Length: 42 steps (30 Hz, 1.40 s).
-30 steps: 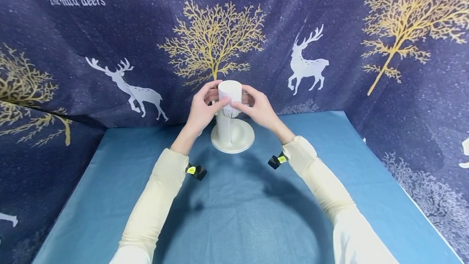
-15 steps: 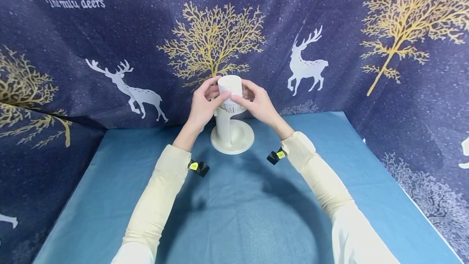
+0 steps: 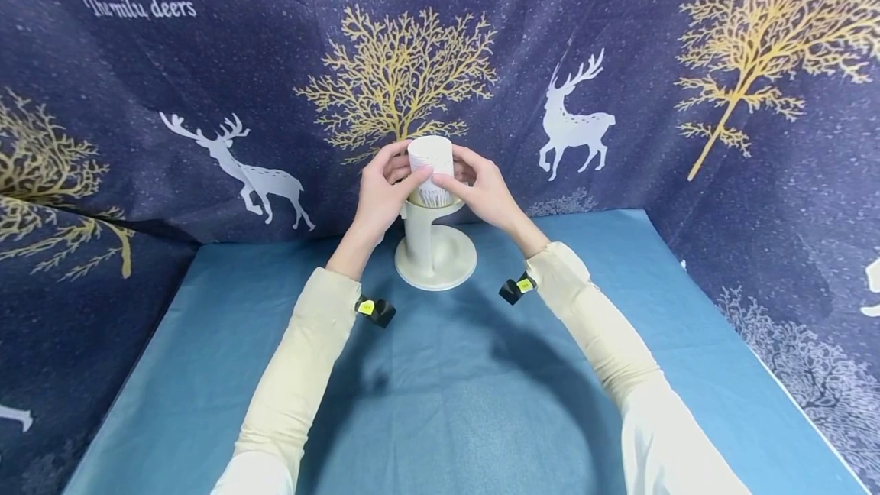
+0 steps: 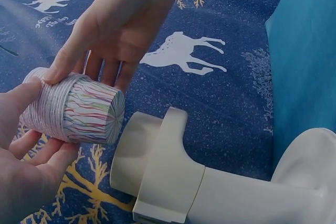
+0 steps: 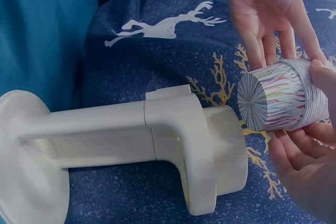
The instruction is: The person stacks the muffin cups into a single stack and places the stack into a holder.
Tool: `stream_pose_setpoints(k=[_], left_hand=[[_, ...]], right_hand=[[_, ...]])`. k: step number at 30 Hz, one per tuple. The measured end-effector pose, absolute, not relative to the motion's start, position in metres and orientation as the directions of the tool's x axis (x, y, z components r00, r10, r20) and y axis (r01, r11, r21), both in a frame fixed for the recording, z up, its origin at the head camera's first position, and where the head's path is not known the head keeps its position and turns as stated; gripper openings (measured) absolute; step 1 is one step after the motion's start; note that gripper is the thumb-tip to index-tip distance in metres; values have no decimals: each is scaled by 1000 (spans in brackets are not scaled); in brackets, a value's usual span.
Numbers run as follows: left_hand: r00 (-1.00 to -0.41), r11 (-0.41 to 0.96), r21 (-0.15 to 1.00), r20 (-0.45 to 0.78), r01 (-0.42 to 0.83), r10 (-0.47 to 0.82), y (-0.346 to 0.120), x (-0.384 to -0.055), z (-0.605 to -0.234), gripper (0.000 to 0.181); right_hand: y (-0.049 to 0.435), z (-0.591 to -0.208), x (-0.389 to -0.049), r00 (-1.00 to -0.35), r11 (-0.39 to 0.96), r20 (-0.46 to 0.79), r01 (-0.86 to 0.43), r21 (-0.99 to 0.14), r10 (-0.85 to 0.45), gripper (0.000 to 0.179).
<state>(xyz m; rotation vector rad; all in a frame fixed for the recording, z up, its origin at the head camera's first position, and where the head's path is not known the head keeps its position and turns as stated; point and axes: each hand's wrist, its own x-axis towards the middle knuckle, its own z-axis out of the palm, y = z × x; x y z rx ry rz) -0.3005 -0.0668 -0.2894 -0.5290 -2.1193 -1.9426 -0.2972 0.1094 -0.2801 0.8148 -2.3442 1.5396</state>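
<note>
Both hands hold a stack of white paper baking cups (image 3: 431, 163) upright, just over the ring top of a cream-white stand (image 3: 419, 247). Its colored wavy stripes and pleated bottom show in the left wrist view, where the baking cups (image 4: 86, 111) point their closed end toward the stand's ring (image 4: 136, 150). My left hand (image 3: 380, 191) grips the stack from the left, thumb on the near side and fingers behind. From the right, my right hand (image 3: 485, 188) grips it the same way. The bottom of the stack overlaps the ring in the head view.
The stand's round base (image 3: 457, 257) rests near the back of a blue-covered table (image 3: 440, 388). Close behind hangs a dark blue cloth (image 3: 261, 59) printed with deer and golden trees. Black wrist cameras (image 3: 376, 312) hang below both cuffs.
Both hands have lifted the stack of baking cups slightly, mostly in the first half second. More of the stand's ring top now shows below it. The stand has stayed put.
</note>
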Motion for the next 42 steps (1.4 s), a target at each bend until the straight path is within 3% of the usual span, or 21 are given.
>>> stream_pose_setpoints(k=[20, 28, 32, 42], left_hand=[[-876, -58, 883, 469, 466, 111, -60, -314, -295, 52], [-872, -79, 880, 475, 468, 124, -58, -310, -288, 54], [-870, -68, 879, 476, 471, 129, -56, -307, -284, 55], [-915, 14, 920, 389, 393, 108, -51, -322, -291, 56]], right_hand=[[104, -282, -306, -751, 303, 570, -658, -689, -334, 56], [104, -283, -311, -769, 321, 564, -639, -699, -302, 58], [106, -294, -328, -785, 322, 553, -619, -716, -279, 60], [110, -311, -353, -839, 466, 487, -542, -700, -243, 60]])
